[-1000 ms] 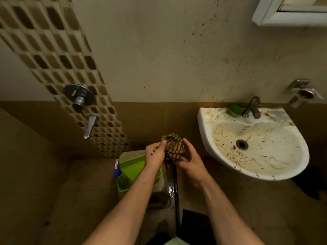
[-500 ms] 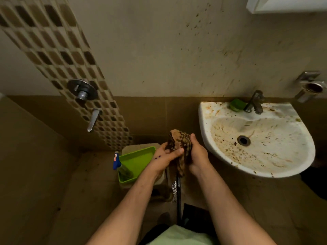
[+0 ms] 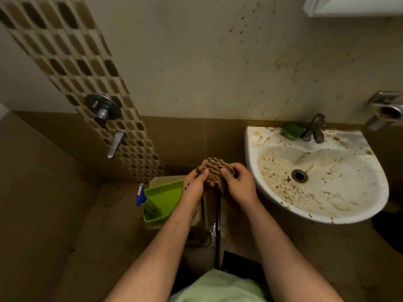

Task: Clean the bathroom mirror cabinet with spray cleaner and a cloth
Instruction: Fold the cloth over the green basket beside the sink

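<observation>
both hands, left (image 3: 194, 185) and right (image 3: 239, 184), have fingers curled shut round the bunched cloth (image 3: 214, 171) beside the sink (image 3: 370, 205), likely gathering it into a pad before wiping, while the spray (image 3: 146, 203) waits in the green tray (image 3: 165, 192) and the cabinet (image 3: 349, 7) hangs above.

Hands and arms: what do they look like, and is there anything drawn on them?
Both arms are bare up to the picture's edge, with no sleeves, watch or rings showing. The left hand has two little purple stars on its back. The right hand shows no marks. A pale green shirt shows at the bottom.
</observation>
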